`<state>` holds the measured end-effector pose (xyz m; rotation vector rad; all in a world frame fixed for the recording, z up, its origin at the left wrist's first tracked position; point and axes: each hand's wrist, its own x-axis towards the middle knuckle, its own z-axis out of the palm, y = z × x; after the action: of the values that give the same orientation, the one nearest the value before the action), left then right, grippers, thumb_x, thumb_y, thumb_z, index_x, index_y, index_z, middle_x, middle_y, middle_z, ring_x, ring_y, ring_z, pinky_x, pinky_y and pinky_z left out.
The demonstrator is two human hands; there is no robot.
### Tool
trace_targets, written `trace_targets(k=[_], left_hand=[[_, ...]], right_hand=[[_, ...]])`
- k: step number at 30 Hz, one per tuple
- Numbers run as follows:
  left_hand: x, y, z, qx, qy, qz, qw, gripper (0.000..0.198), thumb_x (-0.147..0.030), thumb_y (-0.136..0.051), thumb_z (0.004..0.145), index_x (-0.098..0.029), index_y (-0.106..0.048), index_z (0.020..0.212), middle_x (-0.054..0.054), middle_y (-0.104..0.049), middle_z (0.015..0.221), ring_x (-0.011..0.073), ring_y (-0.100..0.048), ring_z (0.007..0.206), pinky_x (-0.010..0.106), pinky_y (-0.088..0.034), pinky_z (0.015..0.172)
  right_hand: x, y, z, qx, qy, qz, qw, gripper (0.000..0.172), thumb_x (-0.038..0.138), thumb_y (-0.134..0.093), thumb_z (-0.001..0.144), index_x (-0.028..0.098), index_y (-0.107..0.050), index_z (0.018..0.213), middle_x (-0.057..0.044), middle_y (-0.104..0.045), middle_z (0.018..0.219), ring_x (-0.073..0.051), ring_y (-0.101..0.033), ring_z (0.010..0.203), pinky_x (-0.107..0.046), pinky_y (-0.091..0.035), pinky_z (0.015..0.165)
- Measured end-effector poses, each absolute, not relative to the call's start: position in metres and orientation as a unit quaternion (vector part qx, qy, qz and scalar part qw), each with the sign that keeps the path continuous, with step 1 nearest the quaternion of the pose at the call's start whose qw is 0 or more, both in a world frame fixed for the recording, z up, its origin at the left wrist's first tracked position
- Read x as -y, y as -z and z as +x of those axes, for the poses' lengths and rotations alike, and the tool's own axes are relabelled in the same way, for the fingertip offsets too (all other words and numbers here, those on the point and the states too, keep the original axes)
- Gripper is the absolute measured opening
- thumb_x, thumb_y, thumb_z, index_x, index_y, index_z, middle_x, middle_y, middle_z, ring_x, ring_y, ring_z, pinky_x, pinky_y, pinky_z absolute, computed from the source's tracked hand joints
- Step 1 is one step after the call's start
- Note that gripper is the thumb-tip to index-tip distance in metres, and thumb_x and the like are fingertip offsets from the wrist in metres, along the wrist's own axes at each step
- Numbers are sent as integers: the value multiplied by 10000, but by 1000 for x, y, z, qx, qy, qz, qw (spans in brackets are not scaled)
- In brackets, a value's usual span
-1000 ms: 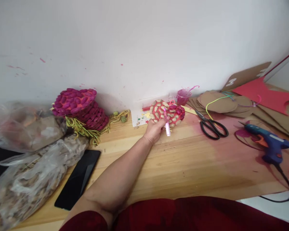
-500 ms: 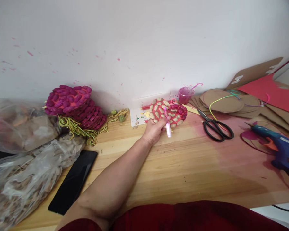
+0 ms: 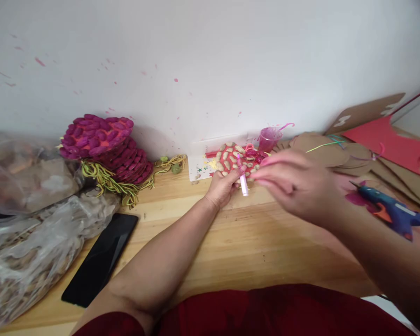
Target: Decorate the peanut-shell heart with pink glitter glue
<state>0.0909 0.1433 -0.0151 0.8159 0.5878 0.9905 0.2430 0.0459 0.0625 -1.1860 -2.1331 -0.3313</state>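
Observation:
My left hand (image 3: 226, 187) grips the lower left edge of a red disc (image 3: 226, 161) set with peanuts, several of them at its right side painted magenta. A pale pink marker (image 3: 244, 185) with a darker pink end is clamped under the left thumb, across the disc's front. Beside the disc, over its right edge, is my right hand (image 3: 297, 184), smeared by motion. Its fingers are drawn together in a pinch; whatever they hold is too blurred to make out. This hand hides the table area behind it.
Magenta peanut discs (image 3: 97, 135) with yellow-green yarn (image 3: 105, 179) are stacked left. Bags of peanuts (image 3: 38, 261) and a black phone (image 3: 100, 259) lie nearer. A cup of pink paint (image 3: 269, 138), cardboard discs (image 3: 322, 140) and a blue glue gun (image 3: 388, 207) are right.
My right hand has come in from the right to beside the disc and now covers the scissors. The left hand keeps its hold on the disc and marker. The view has shifted slightly.

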Motion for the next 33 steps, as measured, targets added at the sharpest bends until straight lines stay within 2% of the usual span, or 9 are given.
trace_targets(k=[4, 8, 10, 13, 18, 21, 25, 28, 33], left_hand=[[-143, 16, 90, -238, -453, 365, 778, 397, -400, -953, 586, -138, -723, 774, 11, -699, 678, 114, -626, 593, 241, -506, 606], [-143, 18, 90, -232, -443, 375, 781, 458, -425, -949, 595, -136, -756, 893, 63, -765, 814, 197, -713, 750, 323, -554, 754], [-144, 19, 90, -245, -438, 376, 779, 437, -448, -939, 612, -137, -735, 842, 36, -730, 715, 153, -662, 634, 280, -521, 651], [-144, 18, 91, -277, -435, 374, 771, 535, -583, -903, 608, -153, -586, 609, -37, -546, 480, 56, -444, 421, 196, -354, 455], [-144, 20, 93, -321, -437, 394, 742, 612, -672, -873, 579, -171, -522, 610, -59, -498, 475, 31, -344, 387, 174, -221, 386], [-146, 30, 94, -329, -460, 424, 708, 519, -572, -892, 631, -164, -570, 644, -43, -554, 531, 45, -413, 430, 174, -290, 411], [-151, 42, 93, -329, -480, 461, 670, 427, -541, -852, 714, -162, -655, 721, -17, -627, 592, 77, -487, 473, 198, -361, 449], [-152, 43, 92, -339, -484, 471, 655, 417, -557, -821, 747, -162, -717, 831, 27, -731, 725, 113, -587, 533, 214, -405, 468], [-152, 40, 91, -349, -497, 465, 644, 496, -565, -829, 730, -165, -761, 1015, 97, -797, 1014, 223, -742, 844, 275, -568, 654]], right_hand=[[-65, -32, 235, 846, 195, -440, 227, 269, 123, -633, 913, 248, -760, 1115, -81, -707, 1008, -227, -591, 933, -373, -469, 818], [-75, -14, 233, 846, 262, -405, 229, 154, 168, -640, 943, 247, -772, 954, -32, -689, 817, -191, -545, 820, -344, -423, 750], [-76, -12, 236, 846, 286, -369, 257, 171, 154, -619, 960, 240, -766, 963, -20, -694, 795, -180, -558, 815, -339, -429, 748], [-78, -19, 250, 830, 302, -361, 298, 220, 152, -606, 968, 271, -746, 1089, -17, -729, 866, -188, -597, 880, -345, -457, 793], [-99, -56, 291, 720, 252, -522, 382, 169, 255, -612, 957, 269, -740, 1067, -52, -753, 942, -239, -634, 886, -407, -475, 846], [-127, -71, 315, 612, 185, -640, 426, 165, 325, -619, 920, 223, -748, 933, -62, -742, 856, -234, -628, 797, -377, -470, 765], [-166, -66, 334, 555, 67, -736, 383, 178, 341, -636, 878, 194, -736, 879, -35, -704, 750, -196, -590, 687, -320, -408, 657], [-182, -55, 340, 551, 9, -767, 330, 131, 315, -670, 845, 201, -734, 845, -43, -722, 781, -210, -602, 719, -321, -405, 664], [-185, -44, 341, 557, 1, -783, 276, 150, 316, -664, 864, 211, -736, 942, -67, -726, 851, -243, -626, 798, -350, -445, 738]])
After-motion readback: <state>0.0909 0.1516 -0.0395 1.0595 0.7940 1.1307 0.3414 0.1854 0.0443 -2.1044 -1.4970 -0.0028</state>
